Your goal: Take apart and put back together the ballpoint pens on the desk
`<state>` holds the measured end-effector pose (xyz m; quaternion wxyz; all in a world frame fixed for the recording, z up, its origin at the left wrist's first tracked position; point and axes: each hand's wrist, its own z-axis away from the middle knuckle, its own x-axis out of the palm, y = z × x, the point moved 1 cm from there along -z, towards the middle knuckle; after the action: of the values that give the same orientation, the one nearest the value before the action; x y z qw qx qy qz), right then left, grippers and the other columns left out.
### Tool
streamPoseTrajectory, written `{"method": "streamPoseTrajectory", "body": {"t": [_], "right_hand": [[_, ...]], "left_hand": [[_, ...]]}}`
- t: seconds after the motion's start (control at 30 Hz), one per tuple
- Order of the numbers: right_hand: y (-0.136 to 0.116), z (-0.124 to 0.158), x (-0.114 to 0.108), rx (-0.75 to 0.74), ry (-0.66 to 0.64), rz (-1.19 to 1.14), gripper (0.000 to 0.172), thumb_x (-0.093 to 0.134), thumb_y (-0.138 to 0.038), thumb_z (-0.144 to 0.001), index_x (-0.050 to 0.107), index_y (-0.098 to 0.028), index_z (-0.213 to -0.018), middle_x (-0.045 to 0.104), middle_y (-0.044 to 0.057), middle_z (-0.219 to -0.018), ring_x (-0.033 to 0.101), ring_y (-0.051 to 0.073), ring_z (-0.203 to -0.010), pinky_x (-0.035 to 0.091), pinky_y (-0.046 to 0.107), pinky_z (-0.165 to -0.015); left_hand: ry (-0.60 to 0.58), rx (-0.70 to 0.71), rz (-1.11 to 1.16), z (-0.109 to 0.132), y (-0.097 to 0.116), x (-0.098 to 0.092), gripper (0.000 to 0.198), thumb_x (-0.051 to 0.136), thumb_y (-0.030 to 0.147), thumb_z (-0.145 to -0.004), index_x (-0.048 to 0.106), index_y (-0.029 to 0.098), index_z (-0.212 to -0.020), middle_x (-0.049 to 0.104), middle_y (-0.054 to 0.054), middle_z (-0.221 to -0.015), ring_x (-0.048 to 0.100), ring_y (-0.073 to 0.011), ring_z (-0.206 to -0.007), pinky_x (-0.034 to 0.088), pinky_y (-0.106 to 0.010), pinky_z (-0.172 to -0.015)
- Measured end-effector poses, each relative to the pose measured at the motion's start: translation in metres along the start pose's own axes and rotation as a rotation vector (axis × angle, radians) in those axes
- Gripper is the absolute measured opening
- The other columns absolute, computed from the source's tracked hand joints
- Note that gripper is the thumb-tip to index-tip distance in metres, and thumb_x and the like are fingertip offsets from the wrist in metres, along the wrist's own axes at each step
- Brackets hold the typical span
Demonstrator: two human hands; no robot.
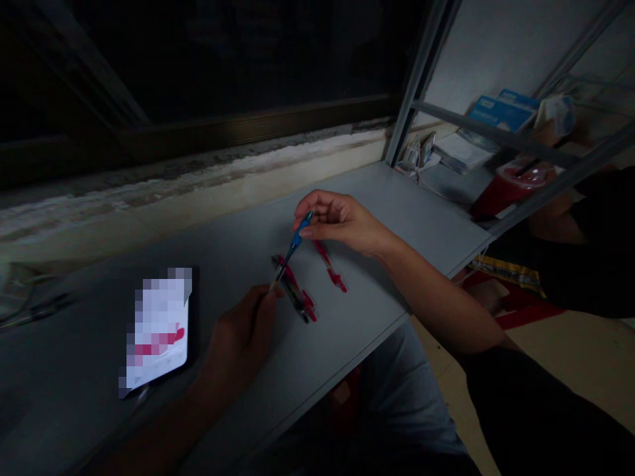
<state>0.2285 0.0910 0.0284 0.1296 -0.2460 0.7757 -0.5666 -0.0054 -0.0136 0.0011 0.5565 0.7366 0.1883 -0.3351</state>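
Note:
A slim pen (299,233) with a blue section at its upper end slants between my hands above the desk. My left hand (245,330) pinches its lower, thinner end. At the blue part, my right hand (337,218) holds it between thumb and curled fingers, some of which are hidden from the camera. Beneath, a black pen (296,299) and a red pen (308,303) lie close together on the grey desk (367,317). Another red pen (338,280) rests to their right, its upper end partly behind my right hand.
A lit phone (159,324) lies left of my left hand. Dark cables or pens (40,311) are at the far left. Beyond a metal frame (501,129) on the right stand a cup of red drink (510,188) and blue boxes (501,112), beside another person's arm (558,215).

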Motion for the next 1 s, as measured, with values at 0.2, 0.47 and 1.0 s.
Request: {"method": "streamPoseTrajectory", "body": {"t": [0.2, 0.47, 1.0], "right_hand": [[-0.003, -0.002, -0.001, -0.045, 0.139, 0.018, 0.036, 0.082, -0.026, -0.079, 0.060, -0.018, -0.107, 0.074, 0.004, -0.099, 0.066, 0.011, -0.085, 0.054, 0.023, -0.078], [0.005, 0.000, 0.002, -0.021, -0.008, 0.002, 0.031, 0.082, -0.021, -0.082, 0.063, -0.016, -0.106, 0.076, 0.004, -0.099, 0.069, 0.011, -0.088, 0.055, 0.024, -0.084], [0.000, 0.006, 0.013, 0.121, -0.050, 0.269, 0.031, 0.078, -0.042, -0.087, 0.066, -0.014, -0.091, 0.066, -0.003, -0.065, 0.051, 0.006, -0.049, 0.038, 0.018, -0.048]], "left_hand": [[-0.024, 0.022, 0.009, 0.000, -0.003, 0.000, 0.034, 0.040, 0.044, -0.106, 0.063, 0.021, -0.098, 0.062, 0.003, -0.066, 0.060, -0.0142, -0.050, 0.045, -0.026, -0.049], [-0.044, 0.013, 0.033, 0.001, -0.002, 0.001, 0.033, 0.041, 0.044, -0.106, 0.064, 0.020, -0.104, 0.057, 0.004, -0.062, 0.056, -0.0146, -0.048, 0.042, -0.026, -0.047], [0.040, -0.126, 0.102, -0.007, -0.005, -0.005, 0.030, 0.060, 0.049, -0.095, 0.068, 0.021, -0.088, 0.069, 0.001, -0.071, 0.065, -0.0169, -0.064, 0.048, -0.026, -0.058]]}}
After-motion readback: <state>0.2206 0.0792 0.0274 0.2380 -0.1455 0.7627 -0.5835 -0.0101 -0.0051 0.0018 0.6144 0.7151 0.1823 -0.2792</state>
